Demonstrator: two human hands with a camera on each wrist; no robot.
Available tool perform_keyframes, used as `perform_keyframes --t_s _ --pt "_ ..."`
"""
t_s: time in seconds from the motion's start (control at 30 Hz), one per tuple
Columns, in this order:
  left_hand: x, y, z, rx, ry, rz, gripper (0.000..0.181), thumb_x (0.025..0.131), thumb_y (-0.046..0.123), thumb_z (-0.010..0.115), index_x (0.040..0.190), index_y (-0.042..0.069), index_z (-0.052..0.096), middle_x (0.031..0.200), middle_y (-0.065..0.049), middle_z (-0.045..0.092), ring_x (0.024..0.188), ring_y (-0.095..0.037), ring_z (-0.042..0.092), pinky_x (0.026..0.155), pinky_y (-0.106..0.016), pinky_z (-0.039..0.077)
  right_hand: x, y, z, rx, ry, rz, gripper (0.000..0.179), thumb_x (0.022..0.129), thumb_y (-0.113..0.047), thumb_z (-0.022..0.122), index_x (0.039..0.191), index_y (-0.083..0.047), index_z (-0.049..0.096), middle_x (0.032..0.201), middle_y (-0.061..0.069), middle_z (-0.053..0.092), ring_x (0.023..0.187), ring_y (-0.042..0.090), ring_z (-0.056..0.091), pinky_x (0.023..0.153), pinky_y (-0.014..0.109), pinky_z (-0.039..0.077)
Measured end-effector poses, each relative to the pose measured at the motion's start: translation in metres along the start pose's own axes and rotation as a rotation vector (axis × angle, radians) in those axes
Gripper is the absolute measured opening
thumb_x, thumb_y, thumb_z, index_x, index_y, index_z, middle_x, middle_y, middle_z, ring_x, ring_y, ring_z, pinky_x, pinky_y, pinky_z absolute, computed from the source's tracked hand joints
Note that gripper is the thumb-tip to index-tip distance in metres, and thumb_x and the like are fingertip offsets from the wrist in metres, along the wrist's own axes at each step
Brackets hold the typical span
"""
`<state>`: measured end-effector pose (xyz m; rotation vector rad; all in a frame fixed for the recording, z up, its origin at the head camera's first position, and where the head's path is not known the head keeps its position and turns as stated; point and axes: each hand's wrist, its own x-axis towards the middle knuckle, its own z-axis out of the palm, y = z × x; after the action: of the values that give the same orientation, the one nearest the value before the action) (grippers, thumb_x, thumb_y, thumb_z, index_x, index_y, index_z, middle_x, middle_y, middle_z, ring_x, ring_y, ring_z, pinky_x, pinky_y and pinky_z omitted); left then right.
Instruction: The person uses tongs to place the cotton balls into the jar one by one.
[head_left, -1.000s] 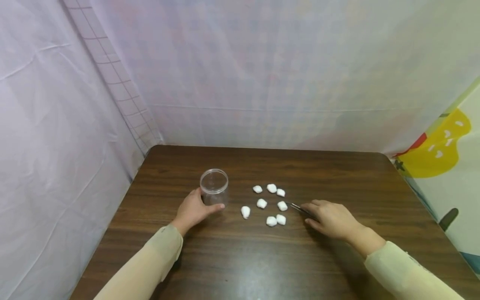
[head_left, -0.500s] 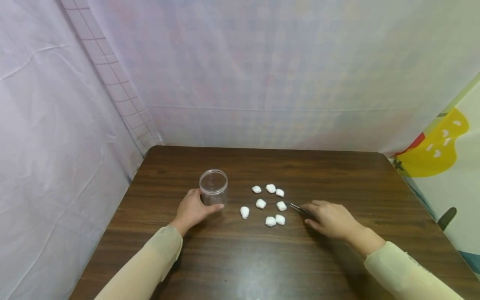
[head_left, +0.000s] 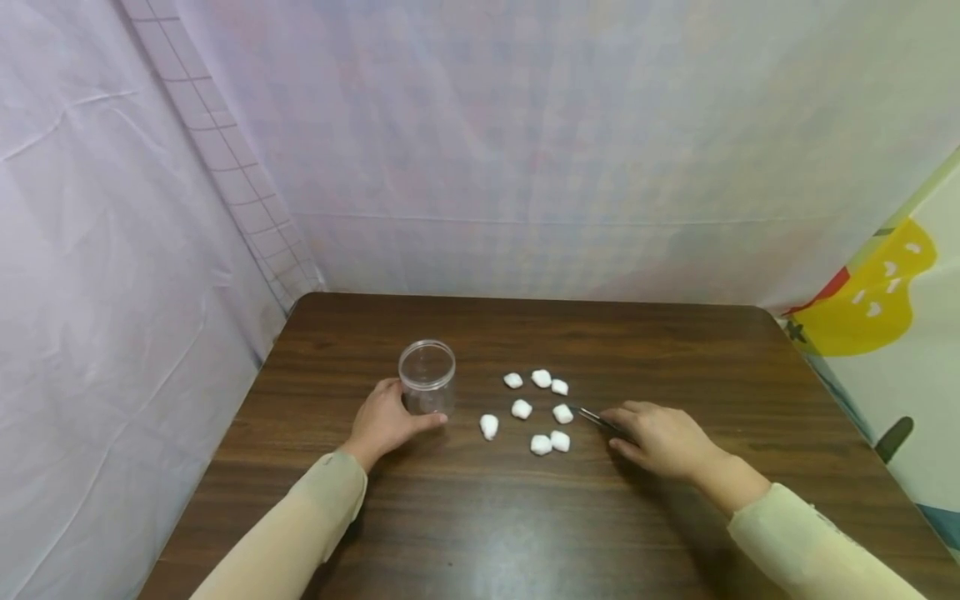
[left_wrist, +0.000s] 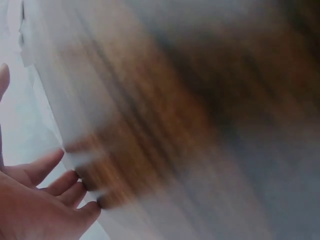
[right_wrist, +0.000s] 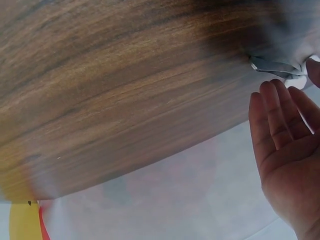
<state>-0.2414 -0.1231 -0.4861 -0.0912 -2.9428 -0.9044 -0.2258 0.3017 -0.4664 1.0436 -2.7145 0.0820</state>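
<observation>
My left hand (head_left: 386,423) curves round the lower side of a clear, lidless jar (head_left: 427,385) standing upright on the table, its thumb across the front. In the left wrist view the fingers (left_wrist: 60,187) are bent slightly and the picture is blurred. To the right lie several white cotton balls (head_left: 521,409). My right hand (head_left: 660,437) rests over metal tweezers (head_left: 596,417), whose tips point left at the nearest cotton ball. Its fingers (right_wrist: 270,110) look straight in the right wrist view, with the tweezers (right_wrist: 275,67) lying just past them.
The brown wood-grain table (head_left: 480,517) ends at a white cloth (head_left: 540,150) hung behind it. More white cloth (head_left: 97,250) hangs at the left. A patterned sheet with a yellow shape (head_left: 862,308) hangs along the right edge.
</observation>
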Motion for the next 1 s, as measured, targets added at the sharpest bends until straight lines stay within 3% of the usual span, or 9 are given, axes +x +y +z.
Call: perform_keyframes --t_s 0.37,0.73,1.0 --pt "-0.001 0.005 -0.004 -0.003 -0.043 -0.017 0.084 0.063 0.065 0.071 0.127 0.014 0.055 0.13 -0.011 0.048 0.117 -0.028 0.045 0.091 -0.05 0.039 0.009 -0.002 0.0 -0.008 -0.001 -0.014 0.033 0.076 -0.029 0.073 0.103 -0.011 0.067 0.083 -0.005 0.056 0.066 0.011 0.056 0.051 0.034 0.048" --pt "-0.004 0.007 -0.006 -0.014 -0.048 -0.006 0.084 0.064 0.063 0.072 0.129 0.013 0.053 0.13 -0.012 0.048 0.116 -0.03 0.046 0.09 -0.051 0.04 0.018 -0.004 0.01 -0.007 -0.052 0.081 0.024 0.077 -0.024 0.074 0.097 -0.012 0.068 0.083 -0.005 0.057 0.067 0.016 0.059 0.054 0.036 0.049" --pt "-0.004 0.002 -0.006 0.013 -0.065 -0.008 0.088 0.065 0.066 0.069 0.133 0.014 0.049 0.131 -0.014 0.046 0.118 -0.032 0.044 0.089 -0.053 0.039 0.021 -0.006 0.009 -0.01 -0.051 0.088 0.019 0.076 -0.021 0.074 0.092 -0.014 0.067 0.08 -0.006 0.056 0.065 0.015 0.058 0.052 0.034 0.048"
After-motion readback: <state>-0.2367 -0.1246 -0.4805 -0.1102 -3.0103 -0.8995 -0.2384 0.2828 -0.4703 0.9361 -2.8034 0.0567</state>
